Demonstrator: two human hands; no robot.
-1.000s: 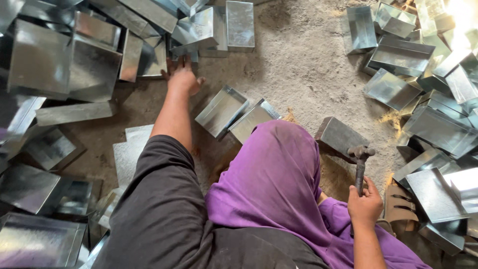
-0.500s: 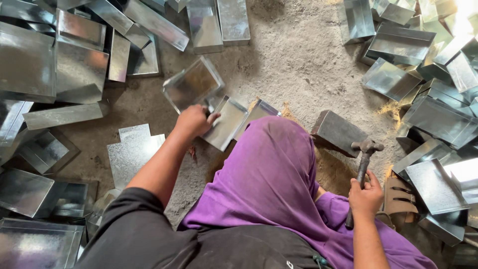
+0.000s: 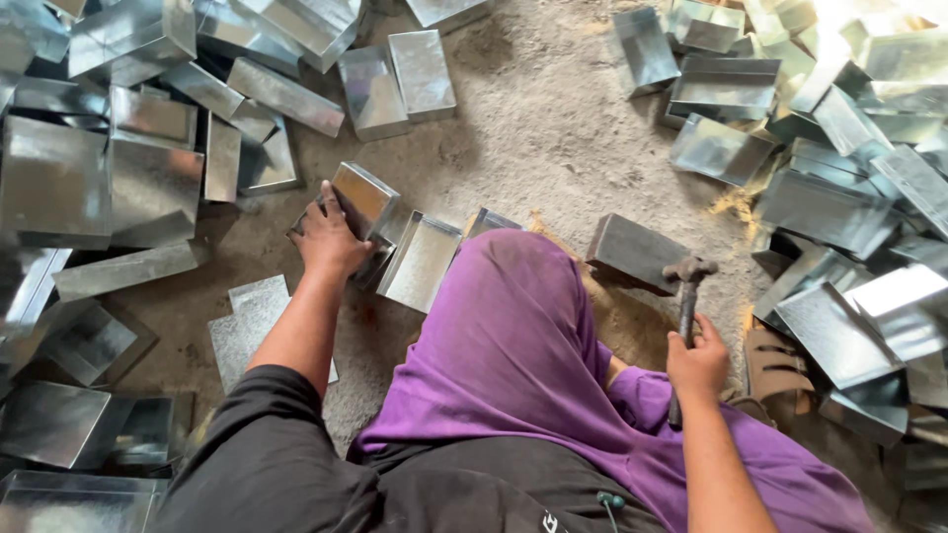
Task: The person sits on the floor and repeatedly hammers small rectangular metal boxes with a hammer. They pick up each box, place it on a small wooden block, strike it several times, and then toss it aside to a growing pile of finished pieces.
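Resting on the floor (image 3: 553,138) just ahead of the purple-draped knee (image 3: 513,326), a small sheet-metal tray (image 3: 360,202) is pinned under the left hand (image 3: 328,240), whose grip is closed over the tray's near edge with the fingers spread across its tilted face. Half a second ago the same tray was held clear of the floor at an angle; a second ago the left arm was stretched far forward into the heap at the floor's far left. The tray has since been drawn back and set down, touching a second open tray (image 3: 423,259) that lies just beside it. The right hand (image 3: 699,363) is wrapped shut around the handle of a hammer (image 3: 687,296), held upright with its head up, much as in both earlier frames. A dark metal block (image 3: 632,252) stands just left of the hammer head.

Every tray in view is seen to be empty. Shiny trays are heaped (image 3: 109,128) along the floor's left edge and piled (image 3: 849,178) toward the right edge and far right corner, some upturned, some on their sides. A flat cut sheet (image 3: 247,321) lies by the left forearm.
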